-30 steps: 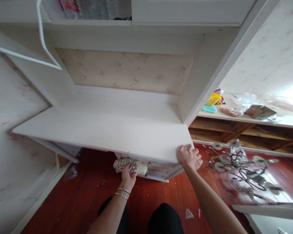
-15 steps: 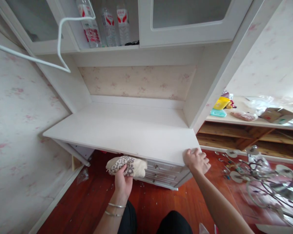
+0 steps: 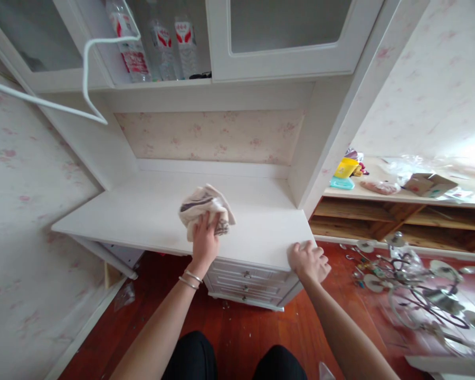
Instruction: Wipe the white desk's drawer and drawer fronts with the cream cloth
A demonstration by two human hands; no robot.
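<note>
My left hand [image 3: 204, 241] grips a bunched beige cloth with a dark pattern [image 3: 206, 209] and holds it over the front part of the white desk top [image 3: 142, 216]. Two thin bangles circle that wrist. My right hand [image 3: 307, 260] rests on the desk top's front right corner, its fingers curled over the edge. A white drawer unit [image 3: 245, 282] stands under the desk between my arms.
Plastic water bottles [image 3: 154, 45] stand in the open cabinet above, beside a glass-fronted door [image 3: 288, 31]. A white hanger [image 3: 85, 79] hangs at upper left. A dismantled metal chandelier [image 3: 415, 285] lies on the red wood floor to the right. A wooden shelf [image 3: 399, 211] holds boxes and bags.
My left hand rose with the cloth from below the desk edge, in front of the drawers, up onto the desk top. My right hand stayed on the corner.
</note>
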